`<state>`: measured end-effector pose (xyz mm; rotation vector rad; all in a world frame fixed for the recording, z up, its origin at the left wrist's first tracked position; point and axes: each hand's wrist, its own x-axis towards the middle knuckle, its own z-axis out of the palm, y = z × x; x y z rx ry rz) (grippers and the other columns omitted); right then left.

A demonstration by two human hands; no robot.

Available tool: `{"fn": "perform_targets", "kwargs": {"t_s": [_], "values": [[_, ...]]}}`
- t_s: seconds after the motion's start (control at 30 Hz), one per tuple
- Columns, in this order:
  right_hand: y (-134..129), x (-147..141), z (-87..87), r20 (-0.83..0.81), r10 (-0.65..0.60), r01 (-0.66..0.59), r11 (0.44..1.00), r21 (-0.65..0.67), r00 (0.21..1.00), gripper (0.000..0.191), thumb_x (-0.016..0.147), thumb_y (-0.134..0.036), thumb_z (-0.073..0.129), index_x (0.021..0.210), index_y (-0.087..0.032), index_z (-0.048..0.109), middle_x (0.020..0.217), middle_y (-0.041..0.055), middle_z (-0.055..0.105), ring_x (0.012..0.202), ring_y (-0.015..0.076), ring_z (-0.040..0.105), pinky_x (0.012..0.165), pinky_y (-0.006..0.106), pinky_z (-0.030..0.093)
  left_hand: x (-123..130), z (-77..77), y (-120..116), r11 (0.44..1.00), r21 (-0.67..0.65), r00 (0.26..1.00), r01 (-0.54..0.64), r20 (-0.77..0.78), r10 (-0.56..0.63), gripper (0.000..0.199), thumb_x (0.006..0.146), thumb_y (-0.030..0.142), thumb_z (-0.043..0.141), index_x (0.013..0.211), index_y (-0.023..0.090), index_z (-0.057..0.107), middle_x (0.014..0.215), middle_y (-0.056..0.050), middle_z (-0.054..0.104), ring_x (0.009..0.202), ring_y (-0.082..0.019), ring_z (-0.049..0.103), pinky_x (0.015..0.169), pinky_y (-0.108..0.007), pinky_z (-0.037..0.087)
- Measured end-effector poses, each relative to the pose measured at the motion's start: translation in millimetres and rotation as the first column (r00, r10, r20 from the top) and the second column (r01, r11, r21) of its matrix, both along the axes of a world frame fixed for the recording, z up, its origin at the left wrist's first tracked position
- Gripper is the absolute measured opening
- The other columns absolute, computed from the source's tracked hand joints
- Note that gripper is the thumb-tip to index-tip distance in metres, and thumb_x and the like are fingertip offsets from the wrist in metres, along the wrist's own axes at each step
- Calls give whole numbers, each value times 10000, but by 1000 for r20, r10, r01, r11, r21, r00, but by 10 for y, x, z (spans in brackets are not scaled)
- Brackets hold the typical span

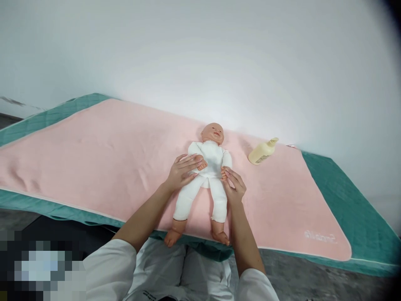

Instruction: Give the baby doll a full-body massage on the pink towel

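A baby doll [213,159] in a white top and white trousers lies on its back, head away from me and bare feet towards me. My left hand [182,171] rests against the doll's arm on the left, its fingers stretched over the forearm near the doll's hand and the thumb apart below. At the doll's other side, my right hand [235,184] has its fingertips and thumb closed about the doll's small hand [223,172]. The doll's feet reach the near edge of the padded surface.
Under the doll spreads a pink mat [109,154] on a green quilted cover [347,188]. A pale yellow pump bottle [262,152] stands on the mat to the right of the doll. Behind is a white wall [200,54]. A blurred patch covers the lower left corner.
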<state>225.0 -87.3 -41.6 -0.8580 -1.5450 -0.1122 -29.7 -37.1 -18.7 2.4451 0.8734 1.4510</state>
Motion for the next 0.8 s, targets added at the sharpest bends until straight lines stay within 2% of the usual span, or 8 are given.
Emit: {"fn": "perform_targets", "kwargs": {"t_s": [0.13,0.27,0.33,0.53,0.8], "values": [[-6,5,-5,61,75,-68,992,-105,995,296,837,-252,716,1134,-255,708,1144,66,721,1054,204,703,904,404,635,3,60,-29,991,-13,984,131,-124,-132,431,918,403,517,1320,278,611,1343,-62,625,1395,-257,432,1157,-493,256],[7,13,18,117,105,-86,983,-161,987,249,837,-329,720,1073,-253,735,1109,56,741,1066,205,700,943,407,608,25,85,-47,983,-96,967,158,-185,-173,474,916,442,514,1369,315,569,1380,-47,597,1462,-286,307,1200,-536,53],[24,16,34,164,95,-68,984,-163,982,212,840,-354,715,1026,-258,749,1071,46,755,1058,206,704,968,424,587,32,89,-53,978,-135,961,161,-203,-186,492,906,460,532,1379,328,558,1377,-43,601,1472,-294,279,1199,-544,-11],[52,19,85,275,111,-61,981,-185,955,137,862,-354,690,957,-287,762,1038,24,768,1069,211,707,1010,457,541,45,105,-57,976,-148,959,161,-211,-191,471,895,382,577,1365,356,564,1358,-23,617,1471,-282,286,1200,-549,-25],[51,1,101,243,131,-92,982,-165,961,146,859,-333,692,978,-281,759,1031,29,769,1072,212,704,990,448,550,45,105,-54,978,-131,956,159,-227,-186,468,897,353,579,1364,352,561,1360,-20,614,1463,-272,308,1201,-551,-3]]}}
